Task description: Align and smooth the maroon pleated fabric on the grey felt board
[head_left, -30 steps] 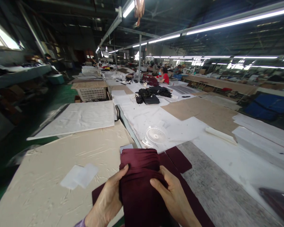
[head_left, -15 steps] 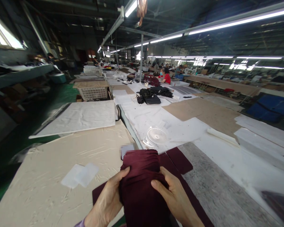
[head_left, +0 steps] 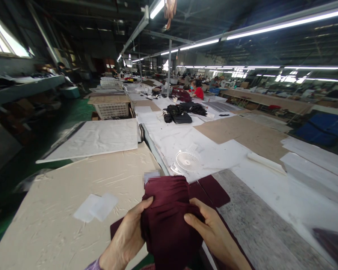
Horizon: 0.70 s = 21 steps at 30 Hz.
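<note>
A thick stack of maroon fabric pieces (head_left: 169, 217) is between my two hands, low in the middle of the head view. My left hand (head_left: 129, 230) grips its left edge, thumb on top and fingers out of sight beneath. On the other side my right hand (head_left: 211, 228) pinches the right edge, its thumb lying over the cloth. The fabric is wrinkled near its far end. More maroon cloth (head_left: 214, 190) lies flat on the table just beyond my right hand. A pale, blurred-out patch (head_left: 151, 176) shows at the stack's far left corner.
A small white fan (head_left: 186, 160) lies on the white table (head_left: 169, 140). Two white squares (head_left: 95, 207) rest on the beige sheet (head_left: 59, 202) at left. Black garments (head_left: 181, 113) are heaped farther back. A person in red (head_left: 198, 92) works at the far end. A plastic crate (head_left: 112, 109) stands left.
The near part of the stack has shifted and bunched slightly between my hands. My right thumb has slid a little to the right. Both hands keep their hold.
</note>
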Tool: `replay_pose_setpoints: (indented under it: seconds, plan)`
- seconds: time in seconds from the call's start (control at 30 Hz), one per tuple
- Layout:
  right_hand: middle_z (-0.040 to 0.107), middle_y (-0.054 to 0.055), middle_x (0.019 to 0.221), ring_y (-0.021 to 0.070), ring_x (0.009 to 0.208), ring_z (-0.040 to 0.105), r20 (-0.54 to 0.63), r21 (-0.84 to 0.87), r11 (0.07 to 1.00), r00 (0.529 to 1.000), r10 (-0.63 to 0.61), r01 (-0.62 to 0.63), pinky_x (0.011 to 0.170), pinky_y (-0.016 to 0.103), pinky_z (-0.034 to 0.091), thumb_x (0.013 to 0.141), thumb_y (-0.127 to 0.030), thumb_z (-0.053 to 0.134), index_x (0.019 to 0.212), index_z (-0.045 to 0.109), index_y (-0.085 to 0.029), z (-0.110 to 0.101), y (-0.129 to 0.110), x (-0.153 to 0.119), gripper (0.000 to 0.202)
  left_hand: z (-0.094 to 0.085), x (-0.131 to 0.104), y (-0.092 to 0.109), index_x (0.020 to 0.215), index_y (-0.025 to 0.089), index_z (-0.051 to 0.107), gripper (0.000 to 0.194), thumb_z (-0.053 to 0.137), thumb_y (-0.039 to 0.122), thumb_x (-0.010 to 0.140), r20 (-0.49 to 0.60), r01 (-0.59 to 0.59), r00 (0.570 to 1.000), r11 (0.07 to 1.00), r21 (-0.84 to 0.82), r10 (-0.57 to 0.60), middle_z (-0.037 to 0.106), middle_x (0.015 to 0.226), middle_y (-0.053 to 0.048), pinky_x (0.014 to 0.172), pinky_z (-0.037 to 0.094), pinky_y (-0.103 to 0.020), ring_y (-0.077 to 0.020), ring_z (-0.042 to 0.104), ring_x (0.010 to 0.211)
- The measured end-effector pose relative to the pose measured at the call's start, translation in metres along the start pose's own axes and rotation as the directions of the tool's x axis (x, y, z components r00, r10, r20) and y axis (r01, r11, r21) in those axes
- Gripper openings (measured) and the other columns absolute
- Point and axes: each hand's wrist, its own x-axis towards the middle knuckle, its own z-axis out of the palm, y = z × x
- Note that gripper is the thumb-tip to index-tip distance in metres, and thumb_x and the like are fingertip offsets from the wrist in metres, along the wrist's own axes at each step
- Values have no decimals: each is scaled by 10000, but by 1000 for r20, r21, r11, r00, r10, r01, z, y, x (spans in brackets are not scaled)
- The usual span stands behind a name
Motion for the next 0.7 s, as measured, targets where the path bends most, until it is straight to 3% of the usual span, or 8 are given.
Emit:
replay_pose_setpoints:
  seconds: [0.27, 0.4, 0.57, 0.7]
  plan:
    - [637, 33, 1174, 208, 1041, 596, 96, 151, 985, 990, -102, 86, 928, 326, 454, 859, -206, 560, 1189, 605, -257, 4, -9, 6, 337, 0, -1, -2, 1163, 72, 596, 432, 640, 268, 780, 46, 19, 999, 999, -35, -18, 733, 1004, -113, 921, 495, -351, -258, 651, 1017]
    - [631, 38, 1158, 202, 1040, 585, 56, 117, 985, 989, -135, 128, 934, 326, 448, 862, -193, 558, 1190, 601, -253, 7, -7, 6, 337, -2, -3, -2, 1200, 75, 575, 465, 636, 289, 792, 82, 5, 997, 1000, -11, -4, 710, 1080, -110, 985, 447, -343, -253, 610, 1095]
    - [645, 28, 1089, 196, 1030, 583, -29, 58, 989, 991, -134, 136, 899, 295, 457, 850, -237, 589, 1171, 605, -245, 11, 3, 5, 321, -3, -4, -1, 1277, 162, 531, 510, 531, 450, 855, 240, -45, 969, 995, -90, 65, 633, 1241, -64, 1061, 363, -324, -230, 508, 1224]
    - [657, 25, 1041, 194, 991, 603, -18, 103, 989, 994, -109, 110, 878, 301, 471, 867, -255, 566, 1114, 616, -228, 12, 1, 3, 253, -9, -8, -3, 1254, 183, 563, 561, 479, 555, 843, 347, -87, 931, 993, -83, 111, 600, 1285, -68, 1089, 322, -338, -248, 445, 1279]
